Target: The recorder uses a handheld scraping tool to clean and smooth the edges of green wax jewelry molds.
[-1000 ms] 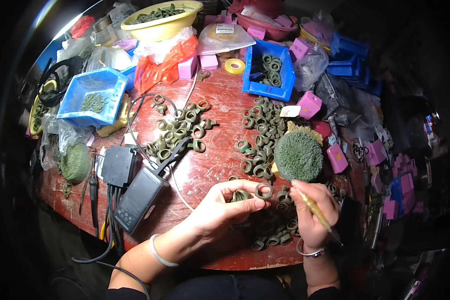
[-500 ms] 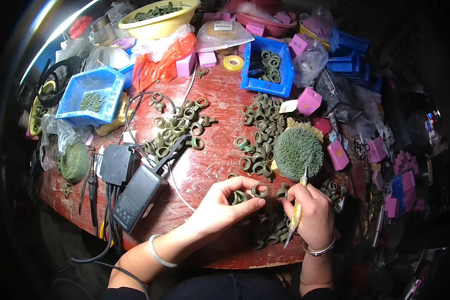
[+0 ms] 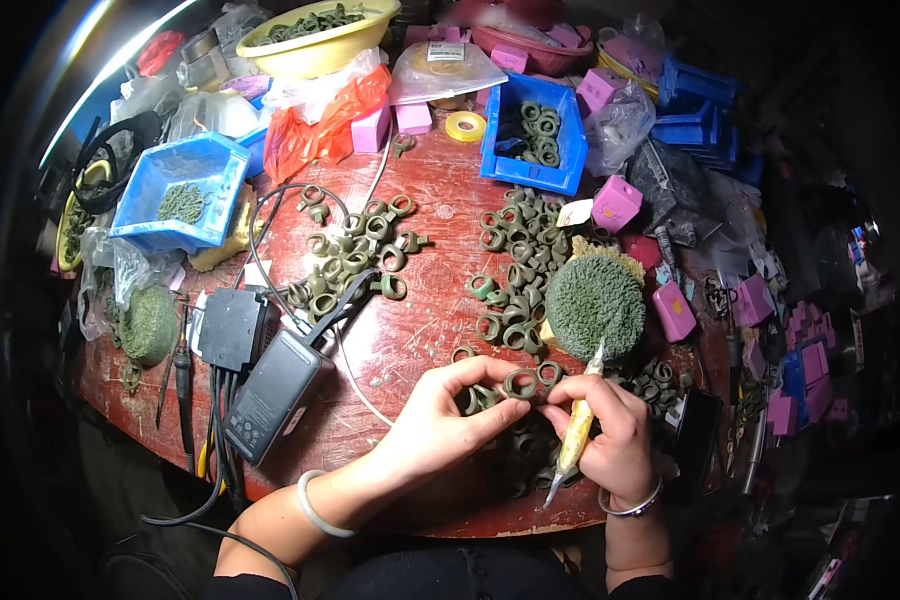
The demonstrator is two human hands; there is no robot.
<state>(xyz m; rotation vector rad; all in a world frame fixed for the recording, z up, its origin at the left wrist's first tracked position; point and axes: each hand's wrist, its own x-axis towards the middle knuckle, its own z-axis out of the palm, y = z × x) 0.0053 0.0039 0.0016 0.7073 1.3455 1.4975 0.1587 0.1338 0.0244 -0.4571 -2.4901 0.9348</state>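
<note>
Between the thumb and forefinger of my left hand (image 3: 448,412) is an olive-green ring (image 3: 520,384). More rings show inside the curl of that hand; whether it holds them or they lie behind, I cannot tell. My right hand (image 3: 615,435) is closed around a slim double-ended carving tool (image 3: 576,436) with a yellow-wrapped handle, one tip pointing up and away, the other down toward me. Its fingertips are close to the left thumb, just below a second ring (image 3: 549,373); their contact with it is unclear. Loose rings lie partly hidden under both hands.
Ring piles cover the red table (image 3: 430,320) at left and right. A green, rough-textured round mound (image 3: 597,306) stands beyond my right hand. Blue bins (image 3: 568,180), pink blocks (image 3: 675,312) and a yellow basin (image 3: 320,60) line the far side. A black adapter (image 3: 278,396) with cables lies left.
My right hand has moved left toward my left hand, bringing the carving tool with it. The second ring has shifted left, up beside the held one. My left hand has hardly moved.
</note>
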